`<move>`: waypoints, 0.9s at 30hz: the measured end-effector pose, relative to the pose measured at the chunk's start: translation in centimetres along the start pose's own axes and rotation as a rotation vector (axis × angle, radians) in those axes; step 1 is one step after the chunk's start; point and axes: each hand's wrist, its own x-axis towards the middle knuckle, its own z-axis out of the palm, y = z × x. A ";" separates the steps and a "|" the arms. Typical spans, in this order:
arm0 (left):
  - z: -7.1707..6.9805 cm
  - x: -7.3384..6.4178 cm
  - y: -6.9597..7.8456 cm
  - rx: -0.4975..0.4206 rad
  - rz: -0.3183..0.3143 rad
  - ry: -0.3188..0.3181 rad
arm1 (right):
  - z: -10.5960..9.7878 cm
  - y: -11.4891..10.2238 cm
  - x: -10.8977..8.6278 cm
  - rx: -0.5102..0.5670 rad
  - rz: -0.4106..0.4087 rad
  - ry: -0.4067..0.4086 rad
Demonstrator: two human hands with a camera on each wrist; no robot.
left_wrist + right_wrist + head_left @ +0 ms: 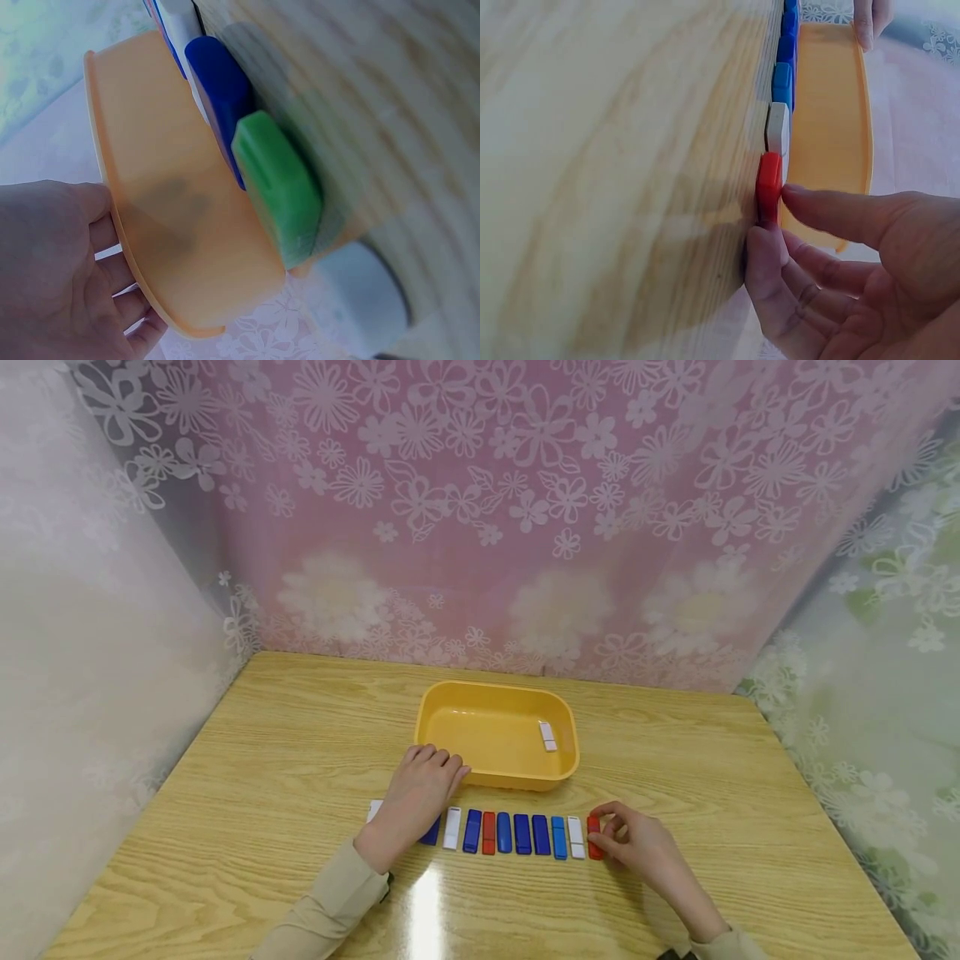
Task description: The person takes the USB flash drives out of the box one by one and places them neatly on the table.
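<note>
A yellow plastic tub [495, 779] stands behind a row of small capped sticks that look like USB sticks. My left hand [420, 781] grips the tub's near left rim, fingers over the edge. At the row's right end, my right hand [637, 845] pinches a red USB stick [595, 838] between thumb and fingers; it lies on the table. Beside it is a white USB stick [576, 838], then a light blue one [559, 838]. Another white stick [547, 737] lies inside the tub. My left forearm hides part of the row in the head view.
Farther left in the row are several dark blue sticks [522, 834], a second red one [489, 833] and a green stick [277, 191]. A white rounded piece [360, 300] ends the row. Flowered curtains [480, 527] hang behind and beside the wooden table [187, 827].
</note>
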 end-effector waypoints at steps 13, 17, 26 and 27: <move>0.1 0.0 0.0 0.009 0.002 0.011 | -0.1 -0.2 -0.1 -0.003 -0.001 0.011; 0.0 0.0 0.0 0.009 0.001 0.007 | -0.4 -0.4 -0.1 -0.013 0.007 0.043; 0.0 0.0 0.0 0.013 -0.004 -0.005 | -1.2 -1.1 0.1 -0.070 -0.043 0.129; 0.0 0.0 0.0 0.013 -0.005 -0.004 | -1.2 -1.3 0.2 -0.070 -0.059 0.140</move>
